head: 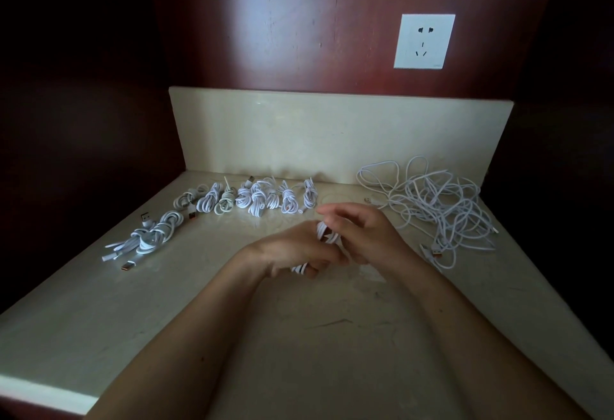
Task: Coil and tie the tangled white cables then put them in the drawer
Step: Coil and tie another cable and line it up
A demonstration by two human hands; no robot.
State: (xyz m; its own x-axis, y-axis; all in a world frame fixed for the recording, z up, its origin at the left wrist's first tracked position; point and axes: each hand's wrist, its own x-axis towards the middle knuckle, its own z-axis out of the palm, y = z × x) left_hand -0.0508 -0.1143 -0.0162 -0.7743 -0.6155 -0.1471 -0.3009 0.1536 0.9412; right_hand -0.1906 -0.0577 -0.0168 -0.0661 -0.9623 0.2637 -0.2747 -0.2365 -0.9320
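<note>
Cream counter (pixel 332 336) bears white cables (pixel 435 207) before red panelling (pixel 282 21).

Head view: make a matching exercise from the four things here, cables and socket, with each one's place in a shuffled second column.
Things:
1. tied cable bundles
2. tangled cable pile
3. wall socket
4. half-coiled cable

Places:
A. on the red-brown wall, upper right
B. held between the left hand and the right hand, centre
C. loose heap on the right of the counter
D. row along the counter's back left

Pairs: 1-D, 2-C, 3-A, 4-B
</note>
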